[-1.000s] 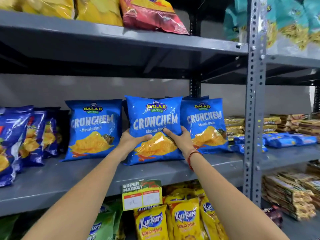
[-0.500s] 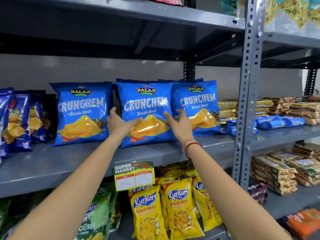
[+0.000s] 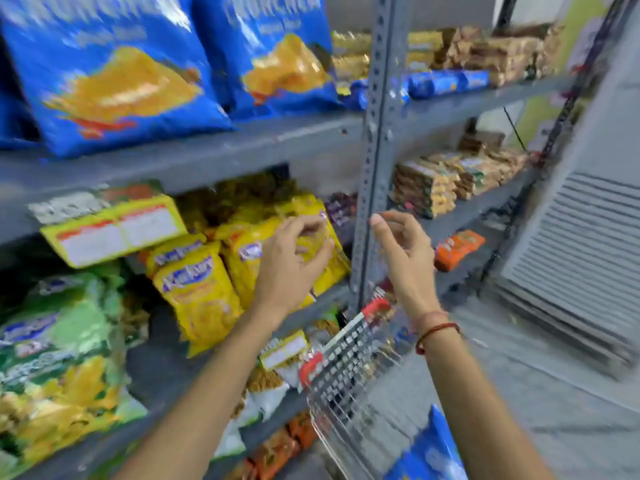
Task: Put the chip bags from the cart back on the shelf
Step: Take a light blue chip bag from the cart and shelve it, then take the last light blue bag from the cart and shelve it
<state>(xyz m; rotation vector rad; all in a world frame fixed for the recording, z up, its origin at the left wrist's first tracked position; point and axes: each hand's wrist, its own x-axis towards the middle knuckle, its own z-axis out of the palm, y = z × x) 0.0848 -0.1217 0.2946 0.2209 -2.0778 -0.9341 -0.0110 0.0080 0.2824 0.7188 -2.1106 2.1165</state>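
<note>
Stock on view, left to right, head camera, frame motion-blurred. Far left, lower shelf: green snack bags [image 3: 59,341], stacked, leaning forward. Above them on the grey metal shelf [image 3: 207,157]: two blue Crunchem chip bags [image 3: 114,81], upright, side by side and touching; we count these as shelved. Clipped to that shelf's front edge: a yellow price label [image 3: 114,230], text unreadable. Beneath it: yellow Kurkure bags [image 3: 197,289], several, upright and overlapping. In front of those bags, our left hand [image 3: 291,265], empty, fingers loosely curled and part open, closed on nothing; whether it brushes the yellow packaging we cannot tell. Centre: a perforated grey upright post [image 3: 377,140] dividing the bays. Just right of the post, our right hand [image 3: 405,251], likewise empty, fingers half spread, a red thread bracelet [image 3: 436,334] at the wrist. Below and between the forearms: the wire cart [image 3: 349,362], red-trimmed rim, standing close against the shelving. Lower right, in the cart: one blue chip bag [image 3: 436,445], partly cut off by the frame edge, same blue as those shelved. Right bay: brown wrapped packets [image 3: 485,53] and blue biscuit rolls [image 3: 446,83], not part of our task. Status, by our judgement: partly done; at least one blue bag is left to lift out and stand up top. Further cart contents hidden.
</note>
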